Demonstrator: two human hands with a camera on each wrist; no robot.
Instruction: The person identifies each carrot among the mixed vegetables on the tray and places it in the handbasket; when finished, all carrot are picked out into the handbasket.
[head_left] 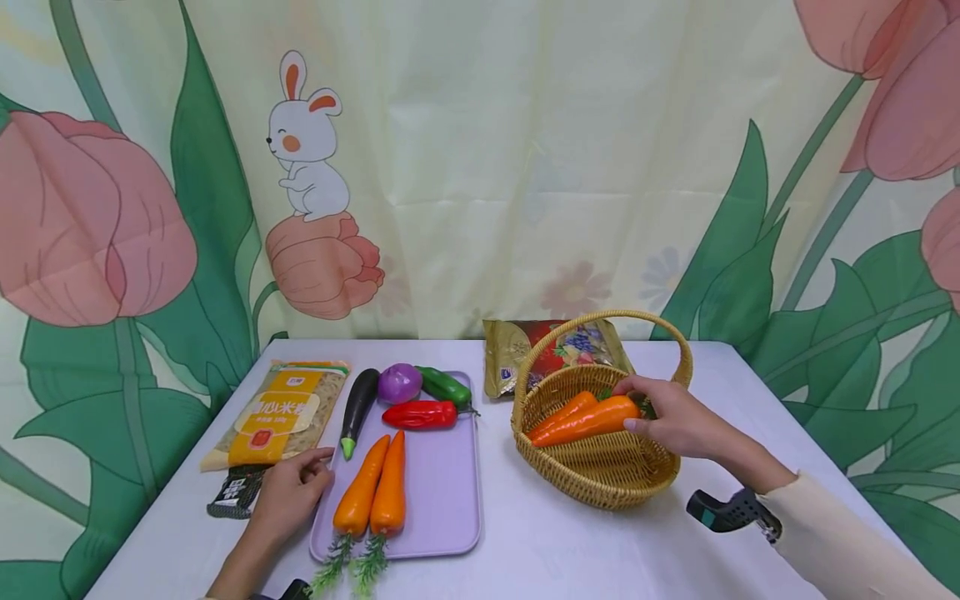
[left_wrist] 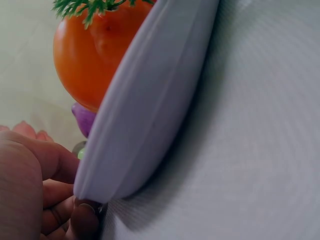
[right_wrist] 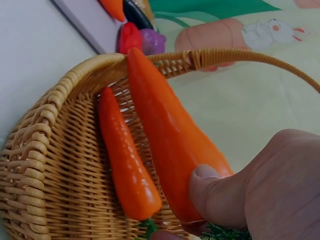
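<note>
- Orange and glossy, the held carrot [right_wrist: 170, 135] is at the wicker basket [head_left: 592, 492], its thick leafy end in the right hand [head_left: 671, 417].
- Its long axis runs mostly left to right in the head view; the narrow tip points left and slightly toward the person, near the basket's left rim.
- Beside it in the basket lies a second carrot [right_wrist: 125, 160], its tip also toward the left rim, its green top toward the right hand.
- Thumb and fingers of the right hand grip the held carrot near its leaves.
- Thumb and fingers of the left hand [head_left: 288, 492] pinch the left edge of the lavender tray [head_left: 442, 500], which lies lengthwise away from the person on the white desk [head_left: 540, 550].
- Two more carrots lie side by side on the tray, the left carrot [head_left: 357, 496] slanting more than the right carrot [head_left: 388, 496]; both tips point away from the person, and their leaves hang past the near edge.
- Farther up the tray, a red pepper [head_left: 418, 415] lies crosswise, its stem to the right; a green pepper [head_left: 445, 386] and a purple onion [head_left: 400, 383] sit behind it.
- An eggplant [head_left: 362, 400] lies along the left edge, its green cap toward the person.
</note>
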